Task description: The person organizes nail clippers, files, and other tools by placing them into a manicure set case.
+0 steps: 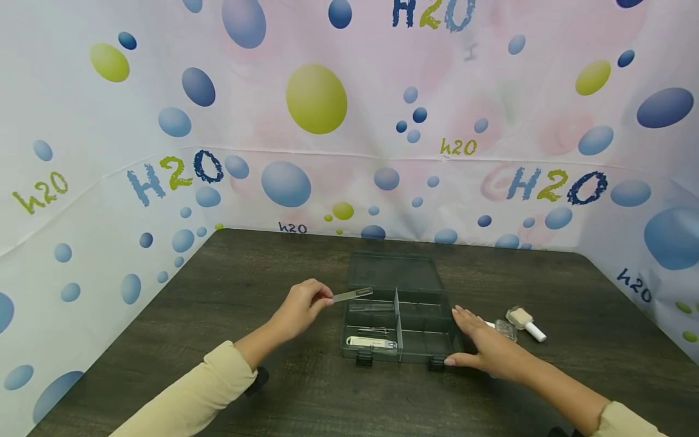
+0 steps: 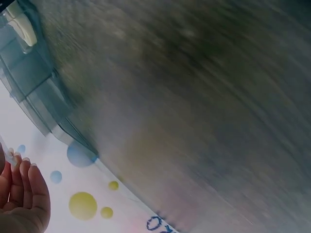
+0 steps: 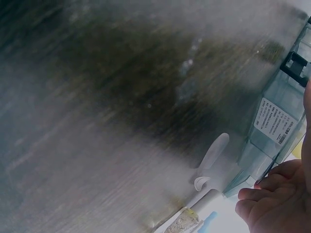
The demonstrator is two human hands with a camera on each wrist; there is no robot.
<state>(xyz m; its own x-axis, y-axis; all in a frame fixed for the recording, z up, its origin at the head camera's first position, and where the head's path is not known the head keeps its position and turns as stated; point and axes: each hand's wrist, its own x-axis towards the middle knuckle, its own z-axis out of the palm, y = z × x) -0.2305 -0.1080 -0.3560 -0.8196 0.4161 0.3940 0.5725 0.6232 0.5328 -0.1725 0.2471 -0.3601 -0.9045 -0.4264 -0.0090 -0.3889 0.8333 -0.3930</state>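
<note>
My left hand (image 1: 299,306) pinches one end of a thin, flat nail file (image 1: 355,294) between thumb and fingers. The file's other end reaches over the left side of a dark see-through divided box (image 1: 400,359), whose lid (image 1: 394,271) lies folded back. In the box's front left compartment lies a nail clipper (image 1: 371,343), with a small thin metal tool (image 1: 373,331) behind it. Another slim strip (image 1: 371,308) lies in the back left compartment. My right hand (image 1: 486,346) rests against the box's right side, fingers extended, thumb near the front right latch (image 1: 436,362).
Right of the box, a bottle of beige nail polish (image 1: 520,317) with a white cap lies on the dark wooden table (image 1: 262,261). A clear bottle (image 1: 506,329) beside it is partly hidden by the right hand. A printed curtain (image 1: 246,139) rises behind the table.
</note>
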